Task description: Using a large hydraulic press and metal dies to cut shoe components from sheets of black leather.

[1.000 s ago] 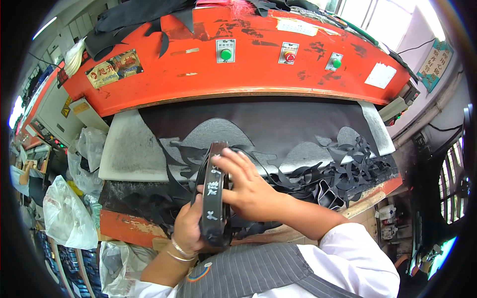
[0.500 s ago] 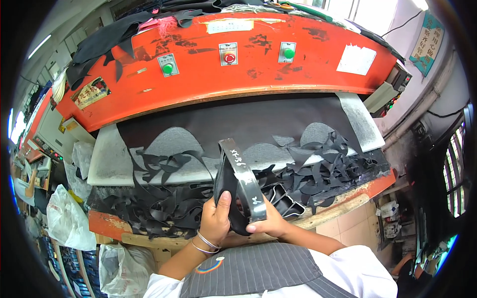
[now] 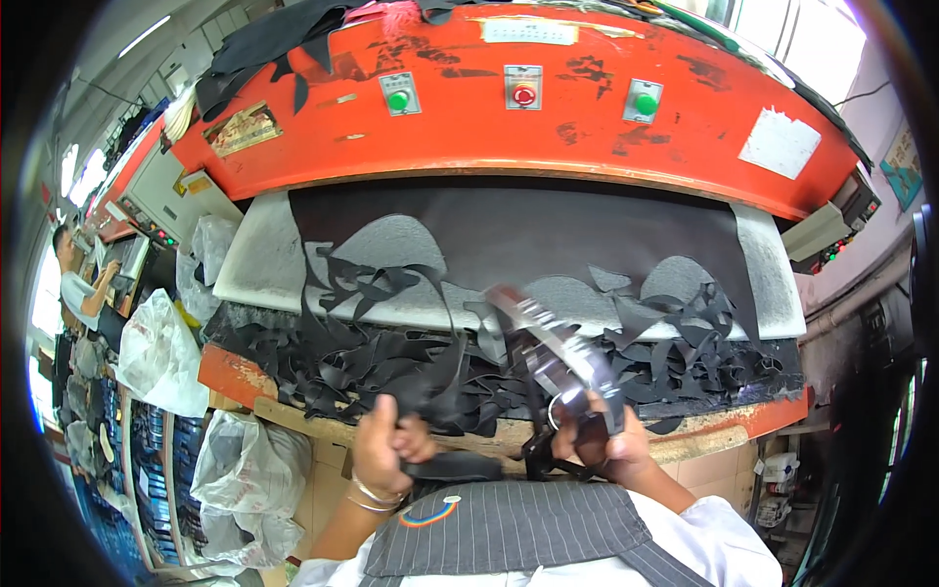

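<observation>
My right hand (image 3: 618, 448) is closed on the lower end of a metal cutting die (image 3: 569, 354), a tall band with pale markings, blurred by motion and leaning to the upper left. My left hand (image 3: 384, 448) is closed, its fingers curled at the end of a dark leather-like piece (image 3: 452, 467) that lies across in front of my apron. Motion blur hides exactly how the fingers grip it. Beyond both hands, a black sheet (image 3: 577, 230) with curved cut-outs covers the pale cutting board (image 3: 256, 256). Tangled black offcuts (image 3: 342, 377) cover the near ledge.
A red press beam (image 3: 450, 137) with green and red buttons spans the far side. The wooden edge (image 3: 323, 423) runs in front of me. White plastic bags (image 3: 161, 352) stand at left, near a shelf with blue items. Another person (image 3: 83, 289) works far left.
My hands have moved apart: the left went left with the dark piece, the right went right with the cutting die. The whole view has shifted, so the press sits further right.
</observation>
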Motion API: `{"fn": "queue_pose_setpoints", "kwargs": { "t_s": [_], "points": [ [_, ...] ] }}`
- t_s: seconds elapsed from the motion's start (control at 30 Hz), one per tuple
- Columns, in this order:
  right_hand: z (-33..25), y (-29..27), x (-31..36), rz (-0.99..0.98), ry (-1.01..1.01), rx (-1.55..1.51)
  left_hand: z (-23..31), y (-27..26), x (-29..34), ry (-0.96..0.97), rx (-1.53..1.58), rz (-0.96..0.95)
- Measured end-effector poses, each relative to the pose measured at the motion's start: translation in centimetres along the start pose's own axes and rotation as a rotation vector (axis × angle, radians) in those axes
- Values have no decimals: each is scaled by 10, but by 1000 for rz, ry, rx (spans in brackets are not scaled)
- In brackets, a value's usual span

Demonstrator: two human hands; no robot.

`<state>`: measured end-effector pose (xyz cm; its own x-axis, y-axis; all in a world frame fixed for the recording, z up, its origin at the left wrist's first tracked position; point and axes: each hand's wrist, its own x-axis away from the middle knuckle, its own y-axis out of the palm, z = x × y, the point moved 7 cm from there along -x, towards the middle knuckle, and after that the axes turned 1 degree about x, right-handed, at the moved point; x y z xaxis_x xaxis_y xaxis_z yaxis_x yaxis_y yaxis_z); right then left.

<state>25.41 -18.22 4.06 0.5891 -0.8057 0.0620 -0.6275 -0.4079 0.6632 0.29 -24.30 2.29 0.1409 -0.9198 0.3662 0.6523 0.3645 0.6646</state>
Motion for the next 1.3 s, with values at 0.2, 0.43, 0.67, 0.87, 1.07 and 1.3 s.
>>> {"fn": "queue_pose_setpoints", "kwargs": {
  "t_s": [0.2, 0.43, 0.67, 0.87, 1.07, 1.3],
  "points": [
    [-85, -40, -59, 253, -171, 882, 129, -115, 4, 302, -682, 391],
    [-22, -5, -218, -293, -288, 1898, 161, -52, -84, 575, -1994, 144],
    [33, -22, -297, -348, -184, 2041, 72, -25, -217, 542, -1563, -245],
    [26, -35, -292, -184, -461, 2058, 32, -30, -282, 669, -1620, -229],
    [21, -112, -267, 443, -250, 1797, 34, -26, -289, 735, -1641, -171],
    [26, -117, -262, 382, -490, 1772, 30, -26, -290, 715, -1600, -155]
  ]
}}
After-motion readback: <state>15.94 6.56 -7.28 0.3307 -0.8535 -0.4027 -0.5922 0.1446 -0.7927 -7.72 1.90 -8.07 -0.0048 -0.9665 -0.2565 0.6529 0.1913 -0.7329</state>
